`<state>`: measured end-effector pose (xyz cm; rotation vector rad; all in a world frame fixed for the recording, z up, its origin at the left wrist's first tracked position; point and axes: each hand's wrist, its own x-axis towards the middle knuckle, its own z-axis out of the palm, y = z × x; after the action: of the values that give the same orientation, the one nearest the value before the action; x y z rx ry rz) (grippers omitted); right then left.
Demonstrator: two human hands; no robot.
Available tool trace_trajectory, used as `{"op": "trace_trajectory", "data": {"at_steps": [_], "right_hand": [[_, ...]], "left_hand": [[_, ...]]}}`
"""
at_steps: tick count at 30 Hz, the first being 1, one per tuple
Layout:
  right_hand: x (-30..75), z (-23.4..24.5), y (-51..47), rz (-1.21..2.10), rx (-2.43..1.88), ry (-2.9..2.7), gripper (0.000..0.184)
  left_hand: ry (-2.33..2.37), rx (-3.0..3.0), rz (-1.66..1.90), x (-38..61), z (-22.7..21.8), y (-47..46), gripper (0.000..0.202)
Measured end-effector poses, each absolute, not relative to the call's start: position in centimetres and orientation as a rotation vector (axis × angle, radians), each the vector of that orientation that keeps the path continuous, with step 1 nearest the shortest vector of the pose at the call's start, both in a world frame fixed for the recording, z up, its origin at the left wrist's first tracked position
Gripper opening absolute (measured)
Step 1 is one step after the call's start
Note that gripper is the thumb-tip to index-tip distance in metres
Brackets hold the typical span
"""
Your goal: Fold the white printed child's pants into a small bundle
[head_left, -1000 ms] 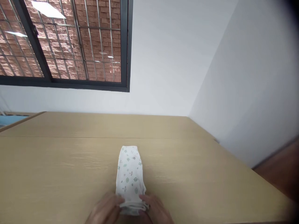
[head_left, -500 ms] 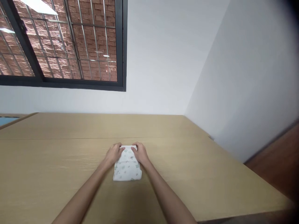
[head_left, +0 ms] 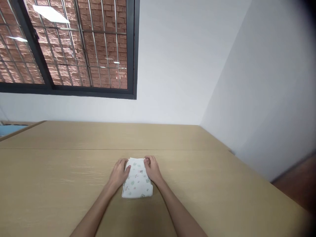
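A broad wood-toned counter [head_left: 61, 171], crossed by a thin seam [head_left: 98, 149], reaches back to a white wall [head_left: 170, 65]; a shadowed pale wall [head_left: 266, 98] meets that one at right; upper left, a dark-framed window [head_left: 66, 49] gives onto metal bars [head_left: 84, 49] and red brick [head_left: 111, 49]; bright light patches [head_left: 51, 13] gleam there.

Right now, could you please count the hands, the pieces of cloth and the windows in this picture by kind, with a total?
Left hand and right hand: 2
Printed white cloth: 1
Window: 1
Total: 4
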<state>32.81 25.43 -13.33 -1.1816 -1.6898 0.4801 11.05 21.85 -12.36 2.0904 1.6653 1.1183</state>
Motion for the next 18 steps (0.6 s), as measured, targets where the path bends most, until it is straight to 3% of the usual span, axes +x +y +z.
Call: {"op": "trace_trajectory", "data": {"at_steps": [18], "right_hand": [[33.2, -14.7, 26.5, 0.576, -1.137, -1.685, 0.016]], "left_hand": [[1.523, 2.049, 1.174, 10.7, -13.5, 22.5, 0.029]]}}
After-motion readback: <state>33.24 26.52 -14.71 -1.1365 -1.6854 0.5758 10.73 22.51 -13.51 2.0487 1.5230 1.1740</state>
